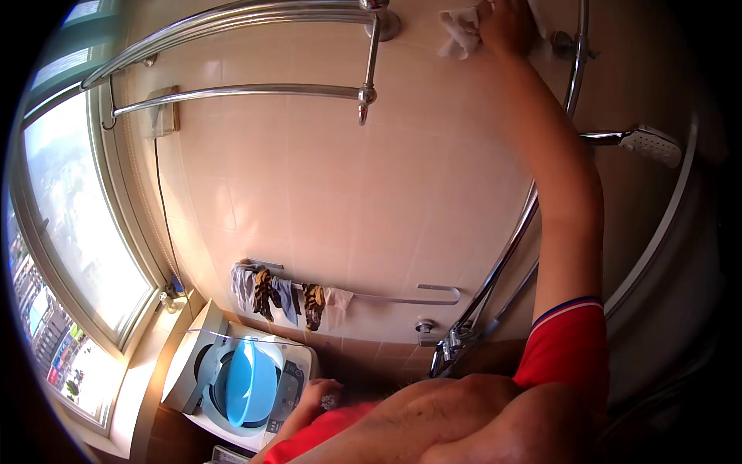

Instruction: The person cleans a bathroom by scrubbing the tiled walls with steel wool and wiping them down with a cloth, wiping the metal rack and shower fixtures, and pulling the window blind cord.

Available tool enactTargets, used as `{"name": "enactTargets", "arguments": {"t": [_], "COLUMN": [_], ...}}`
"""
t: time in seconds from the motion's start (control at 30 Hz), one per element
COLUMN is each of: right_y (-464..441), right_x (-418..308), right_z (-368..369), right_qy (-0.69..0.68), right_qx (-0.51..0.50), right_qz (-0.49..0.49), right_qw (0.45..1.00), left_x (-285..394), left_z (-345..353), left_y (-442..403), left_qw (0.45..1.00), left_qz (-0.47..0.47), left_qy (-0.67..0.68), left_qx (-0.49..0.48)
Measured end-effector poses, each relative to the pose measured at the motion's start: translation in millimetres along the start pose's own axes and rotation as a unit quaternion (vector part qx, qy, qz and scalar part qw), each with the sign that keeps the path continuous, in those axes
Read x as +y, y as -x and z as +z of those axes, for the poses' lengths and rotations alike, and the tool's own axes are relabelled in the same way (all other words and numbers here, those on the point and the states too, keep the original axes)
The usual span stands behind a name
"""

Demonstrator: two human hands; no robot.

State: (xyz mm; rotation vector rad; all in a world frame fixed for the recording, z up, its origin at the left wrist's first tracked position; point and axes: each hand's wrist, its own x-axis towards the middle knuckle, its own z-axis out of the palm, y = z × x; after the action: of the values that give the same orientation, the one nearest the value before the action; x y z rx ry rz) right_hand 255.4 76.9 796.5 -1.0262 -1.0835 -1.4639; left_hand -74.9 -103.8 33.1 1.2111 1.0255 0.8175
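Observation:
My right hand (506, 29) is raised high against the beige tiled wall (371, 185), its fingers closed on a crumpled white cloth (461, 32). The cloth lies at the wall, left of the shower pipe's upper bracket (563, 44). Low down, my left hand (318, 393) is beside the right edge of the washing machine (297, 363). Its fingers are curled, and a small greyish, shiny thing (330, 400) shows at them, too small to name. A blue basin (251, 383) stands tilted in the machine's open top.
A chrome towel rack (247, 91) juts out at upper left. Socks and small cloths (290, 300) hang on a lower rail (394, 299). The shower head (651, 145) and mixer tap (452, 340) are near my right arm. A window (85, 216) is at left.

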Motion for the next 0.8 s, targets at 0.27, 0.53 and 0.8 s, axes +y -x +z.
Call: {"name": "enactTargets", "arguments": {"t": [0.27,0.53,0.8], "right_y": [-23,-28,-27], "right_x": [1,-85,-76], "right_z": [1,6,-18], "right_qy": [0.059,-0.048,0.087], "right_qx": [-0.097,-0.15,-0.123], "right_qz": [-0.038,-0.152,0.017], "right_qw": [0.993,0.976,0.988], "left_x": [14,17,4], "left_z": [-1,-14,-36], "left_y": [45,57,70], "left_qw": [0.984,0.96,0.938], "left_qz": [-0.127,-0.131,-0.146], "left_qy": [0.124,0.246,0.277], "left_qx": [0.027,0.018,0.147]}}
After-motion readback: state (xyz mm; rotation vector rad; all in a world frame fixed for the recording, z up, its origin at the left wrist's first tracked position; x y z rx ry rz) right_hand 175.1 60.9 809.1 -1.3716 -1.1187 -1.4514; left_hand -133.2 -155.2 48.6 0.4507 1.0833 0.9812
